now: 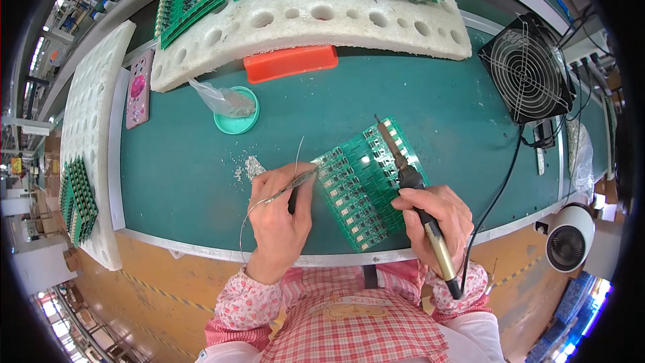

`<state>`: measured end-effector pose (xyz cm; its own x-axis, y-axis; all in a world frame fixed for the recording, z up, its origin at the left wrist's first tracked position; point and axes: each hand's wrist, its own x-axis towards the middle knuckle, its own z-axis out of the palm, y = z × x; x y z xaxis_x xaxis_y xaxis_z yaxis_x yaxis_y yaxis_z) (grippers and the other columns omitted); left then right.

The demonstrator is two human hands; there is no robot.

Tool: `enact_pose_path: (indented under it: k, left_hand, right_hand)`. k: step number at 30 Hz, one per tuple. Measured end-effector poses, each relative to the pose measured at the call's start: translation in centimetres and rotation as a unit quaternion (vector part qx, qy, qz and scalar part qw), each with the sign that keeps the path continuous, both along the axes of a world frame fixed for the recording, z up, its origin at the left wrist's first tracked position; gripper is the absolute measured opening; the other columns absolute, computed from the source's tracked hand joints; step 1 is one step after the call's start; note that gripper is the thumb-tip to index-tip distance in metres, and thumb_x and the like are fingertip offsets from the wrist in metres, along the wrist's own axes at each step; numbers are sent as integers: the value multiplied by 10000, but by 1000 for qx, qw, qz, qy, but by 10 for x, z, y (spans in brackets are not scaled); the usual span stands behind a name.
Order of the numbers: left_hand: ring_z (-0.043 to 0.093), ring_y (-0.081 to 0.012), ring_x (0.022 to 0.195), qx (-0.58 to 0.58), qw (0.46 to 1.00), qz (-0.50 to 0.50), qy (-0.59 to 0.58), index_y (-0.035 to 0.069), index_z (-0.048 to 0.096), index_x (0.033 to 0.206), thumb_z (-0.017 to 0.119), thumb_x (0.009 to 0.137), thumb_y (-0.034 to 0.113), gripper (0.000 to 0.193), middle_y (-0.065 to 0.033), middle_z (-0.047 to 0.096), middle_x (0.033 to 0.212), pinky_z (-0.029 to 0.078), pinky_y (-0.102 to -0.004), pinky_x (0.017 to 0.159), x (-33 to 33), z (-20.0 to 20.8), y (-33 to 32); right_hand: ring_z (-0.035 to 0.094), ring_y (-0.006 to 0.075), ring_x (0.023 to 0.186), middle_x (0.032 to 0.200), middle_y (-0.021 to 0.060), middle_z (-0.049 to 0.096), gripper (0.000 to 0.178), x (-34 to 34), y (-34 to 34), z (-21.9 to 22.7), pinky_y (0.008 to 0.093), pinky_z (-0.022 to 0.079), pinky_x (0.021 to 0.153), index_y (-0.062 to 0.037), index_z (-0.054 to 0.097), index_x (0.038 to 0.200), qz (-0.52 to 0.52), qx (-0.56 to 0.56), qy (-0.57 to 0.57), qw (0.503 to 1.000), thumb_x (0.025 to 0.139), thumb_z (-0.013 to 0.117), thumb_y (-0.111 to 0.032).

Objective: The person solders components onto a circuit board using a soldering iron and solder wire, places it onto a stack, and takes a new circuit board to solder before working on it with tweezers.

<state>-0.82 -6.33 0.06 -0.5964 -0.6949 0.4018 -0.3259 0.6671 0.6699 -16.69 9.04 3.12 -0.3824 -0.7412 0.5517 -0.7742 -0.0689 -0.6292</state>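
Observation:
A green circuit board panel (366,185) with rows of small black and pale parts lies tilted on the green mat. My left hand (277,218) is closed around metal tweezers (306,177), whose tips reach the board's left edge. A thin wire (299,150), looking like solder, also runs through that hand. In my right hand (447,218) is a soldering iron (441,256), gripped like a pen over the board's right side. Its dark tip points at the upper edge; contact with the board is unclear. Tiny white parts (254,167) lie heaped beside my left hand.
A round turquoise dish (235,126) holds a clear bag (218,99). Behind it are a red tray (290,64) and white foam (302,25) bearing stacked boards. A pink phone (138,91) lies left. A black fan (526,70) and the iron's cord (498,195) occupy the right.

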Motion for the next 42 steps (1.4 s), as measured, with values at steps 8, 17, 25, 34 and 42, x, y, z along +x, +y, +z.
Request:
enact_pose_path:
  k: [8, 17, 25, 34, 42]
  left_hand:
    - [676, -242, 830, -23, 1000, -5, 3, 5, 680, 945, 710, 778, -96, 197, -63, 712, 965, 475, -346, 785, -1, 1, -1]
    - [672, -250, 824, -18, 1000, -6, 9, 10, 680, 960, 707, 774, -98, 217, -68, 709, 965, 474, -353, 791, -1, 1, 0]
    - [668, -258, 817, -25, 1000, -12, 8, 12, 673, 978, 702, 775, -93, 231, -66, 705, 967, 473, -363, 786, -1, 0, -1]
    - [654, -262, 844, -13, 1000, -5, -3, 12, 689, 980, 697, 794, -79, 207, -78, 709, 974, 486, -354, 787, 0, 1, 0]
    - [644, -263, 884, 3, 1000, 2, -16, 6, 706, 976, 688, 815, -65, 177, -87, 715, 984, 502, -343, 796, 0, 2, 0]
  right_hand:
    - [695, 178, 656, 755, 74, 722, 209, 7, -6, 3, 298, 537, 612, -7, 637, 1050, 26, -28, -126, 991, 857, 713, -25]
    - [721, 151, 763, 807, 114, 738, 172, 17, -15, 6, 278, 557, 678, 1, 564, 1113, 60, 0, -363, 930, 981, 594, -106]
    - [718, 168, 843, 865, 141, 738, 176, 17, -21, 5, 280, 552, 725, 8, 547, 1134, 92, -33, -394, 914, 989, 579, -86]
    - [720, 165, 820, 873, 144, 734, 174, 16, -20, 2, 278, 556, 693, 16, 551, 1126, 98, -40, -385, 917, 989, 579, -88]
    - [703, 130, 662, 757, 98, 717, 105, 19, -14, -2, 245, 523, 586, 18, 591, 1032, 5, 10, -371, 929, 980, 575, -71]
